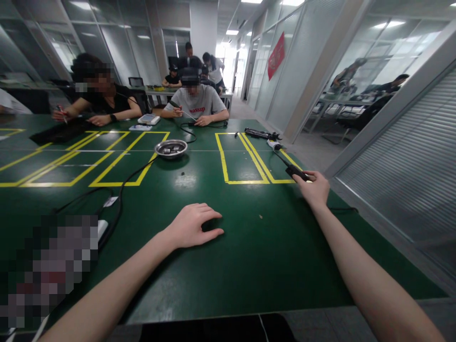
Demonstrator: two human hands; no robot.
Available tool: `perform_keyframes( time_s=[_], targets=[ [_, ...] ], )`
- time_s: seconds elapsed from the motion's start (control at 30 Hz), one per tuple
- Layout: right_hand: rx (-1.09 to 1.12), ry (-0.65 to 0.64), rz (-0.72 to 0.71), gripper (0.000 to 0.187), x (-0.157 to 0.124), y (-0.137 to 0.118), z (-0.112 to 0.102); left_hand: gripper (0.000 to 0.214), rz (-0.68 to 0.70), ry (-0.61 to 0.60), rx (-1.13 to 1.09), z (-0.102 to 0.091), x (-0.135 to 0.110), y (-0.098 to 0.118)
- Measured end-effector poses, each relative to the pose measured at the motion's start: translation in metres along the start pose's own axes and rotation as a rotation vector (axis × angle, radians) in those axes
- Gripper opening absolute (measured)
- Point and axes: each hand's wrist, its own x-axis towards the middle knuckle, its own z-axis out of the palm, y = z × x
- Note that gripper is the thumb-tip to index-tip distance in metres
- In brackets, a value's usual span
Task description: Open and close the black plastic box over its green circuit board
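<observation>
**Black device (296, 173) in right hand (317, 190)**

The device is at right of frame, grasped by its near end, perhaps to leave the cord (280, 159) free. The left hand (192, 225), relaxed and empty, is on or just above the surface (231, 270), mid-frame, perhaps for balance.
</observation>
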Motion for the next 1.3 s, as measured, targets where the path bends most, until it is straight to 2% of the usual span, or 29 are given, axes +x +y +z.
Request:
perform_keyframes(
  time_s=[0.13, 0.2, 0.37, 0.57, 0.7, 0.8, 0.97, 1.07, 1.23, 1.3],
  targets=[
    [0.012, -0.136, 0.179, 0.037, 0.005, 0.005, -0.001, 0.032, -0.005, -0.009, 0.000, -0.001, 0.001, 0.002],
    [0.051, -0.162, 0.232, 0.033, 0.007, 0.007, 0.000, 0.032, -0.006, -0.008, -0.005, -0.001, 0.001, 0.002],
    [0.125, -0.188, 0.330, 0.034, 0.010, 0.012, 0.001, 0.032, 0.000, -0.011, -0.011, 0.000, 0.000, 0.001],
    [0.054, -0.256, 0.351, 0.042, 0.011, 0.011, -0.002, 0.031, -0.009, -0.009, -0.012, 0.001, 0.000, 0.000],
    [-0.004, -0.262, 0.334, 0.055, 0.012, 0.010, -0.003, 0.031, -0.011, -0.012, -0.011, 0.001, 0.000, 0.000],
    [-0.050, -0.237, 0.237, 0.064, 0.011, 0.009, -0.004, 0.032, -0.015, -0.024, -0.016, 0.001, 0.000, -0.001],
    [-0.271, -0.200, -0.031, 0.058, 0.011, 0.009, -0.003, 0.032, -0.015, -0.028, -0.011, 0.002, -0.001, -0.002],
    [-0.310, -0.162, -0.063, 0.053, 0.012, 0.011, -0.002, 0.032, -0.016, -0.030, -0.008, 0.002, -0.001, -0.002],
    [-0.315, -0.152, -0.031, 0.046, 0.018, 0.020, -0.001, 0.031, -0.015, -0.035, -0.013, 0.002, 0.000, -0.001],
    [-0.321, -0.132, -0.078, 0.046, 0.020, 0.028, -0.001, 0.031, -0.016, -0.037, -0.015, 0.001, 0.000, -0.001]
  ],
)
